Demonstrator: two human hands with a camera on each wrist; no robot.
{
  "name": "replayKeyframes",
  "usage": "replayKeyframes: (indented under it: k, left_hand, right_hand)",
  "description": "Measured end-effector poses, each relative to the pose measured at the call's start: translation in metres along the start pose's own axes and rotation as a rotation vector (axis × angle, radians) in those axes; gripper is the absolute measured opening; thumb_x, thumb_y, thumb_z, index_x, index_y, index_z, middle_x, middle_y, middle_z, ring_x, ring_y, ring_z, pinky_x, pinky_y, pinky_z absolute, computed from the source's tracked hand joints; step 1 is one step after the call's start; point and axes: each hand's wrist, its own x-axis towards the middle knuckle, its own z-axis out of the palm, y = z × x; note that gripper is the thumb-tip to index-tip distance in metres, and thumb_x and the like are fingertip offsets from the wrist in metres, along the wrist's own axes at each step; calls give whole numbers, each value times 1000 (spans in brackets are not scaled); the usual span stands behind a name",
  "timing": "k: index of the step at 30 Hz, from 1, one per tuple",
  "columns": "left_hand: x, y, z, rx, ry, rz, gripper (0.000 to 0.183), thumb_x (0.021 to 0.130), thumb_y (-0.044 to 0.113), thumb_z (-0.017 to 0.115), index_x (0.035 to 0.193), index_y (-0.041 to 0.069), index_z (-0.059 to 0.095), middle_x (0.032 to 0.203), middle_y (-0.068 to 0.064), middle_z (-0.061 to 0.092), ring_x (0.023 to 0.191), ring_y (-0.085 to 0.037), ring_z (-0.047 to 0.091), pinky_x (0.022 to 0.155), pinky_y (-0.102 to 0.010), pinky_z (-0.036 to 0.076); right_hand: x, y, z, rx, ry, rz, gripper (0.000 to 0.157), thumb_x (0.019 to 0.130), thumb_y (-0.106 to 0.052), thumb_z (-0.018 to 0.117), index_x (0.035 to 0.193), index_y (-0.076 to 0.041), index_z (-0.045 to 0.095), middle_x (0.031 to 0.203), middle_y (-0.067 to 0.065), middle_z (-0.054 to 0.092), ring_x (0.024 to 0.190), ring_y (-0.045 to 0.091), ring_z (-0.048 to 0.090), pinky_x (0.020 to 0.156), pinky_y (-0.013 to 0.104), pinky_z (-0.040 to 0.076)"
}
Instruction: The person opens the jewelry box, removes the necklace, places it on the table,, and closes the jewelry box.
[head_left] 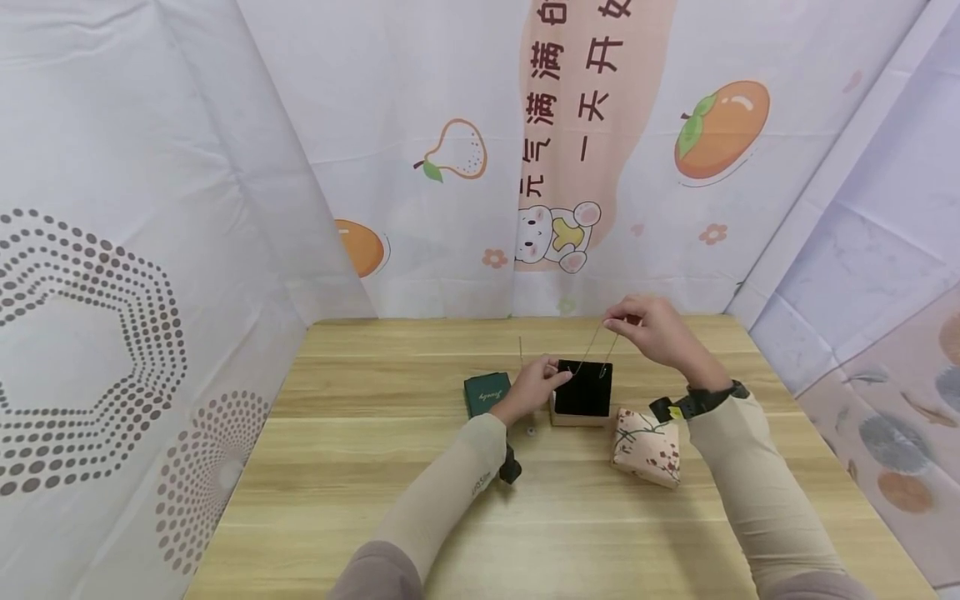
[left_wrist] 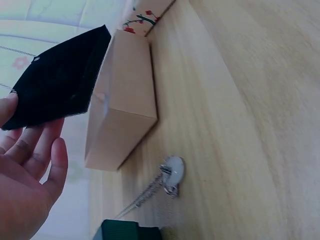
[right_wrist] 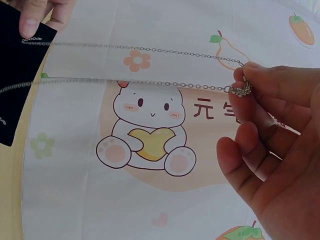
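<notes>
My left hand point(head_left: 534, 386) grips a black velvety pad point(left_wrist: 62, 80) by one edge, thumb on its face and fingers behind. The pad is tilted up over an open tan box point(left_wrist: 127, 80). Two strands of a thin silver necklace point(right_wrist: 155, 50) run from the pad, stretched toward my right hand point(head_left: 656, 329). Higher and to the right, that hand pinches the necklace's end, with a small cluster of links point(right_wrist: 242, 90) at the fingertips. In the right wrist view the left thumb presses near where one strand meets the pad.
A flower-patterned lid point(head_left: 647, 450) lies right of the box, below the right wrist. To the left is a dark green jewelry box point(head_left: 486, 393). Close by, a round pendant point(left_wrist: 175, 172) with its chain rests on the wooden table point(head_left: 360, 467). Printed curtains stand behind and beside.
</notes>
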Motion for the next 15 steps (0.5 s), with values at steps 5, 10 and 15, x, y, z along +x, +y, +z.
replayKeyframes:
  k: [5,10,15]
  left_hand:
    - [-1,5,0,-38,28,38,31,96,36,61,107,7,62,88,-1,65,79,-9,56,72,-25,47]
    - [-5,3,2,-109,20,67,25,95,30,64,89,6,59,64,5,46,56,-9,42,53,-21,35]
    - [-8,1,5,-136,40,57,26,94,29,65,103,5,66,79,0,63,64,-9,50,60,-19,42]
  right_hand:
    - [1,0,-5,-25,19,-16,9,89,-2,67,91,1,75,80,8,68,70,9,52,65,21,44]
    - [2,3,-7,-47,64,-46,7,88,-1,68,87,-1,75,76,6,67,68,4,49,63,21,42]
    - [2,4,-10,-41,83,-65,7,87,0,69,85,-2,75,75,5,67,67,1,47,62,19,42]
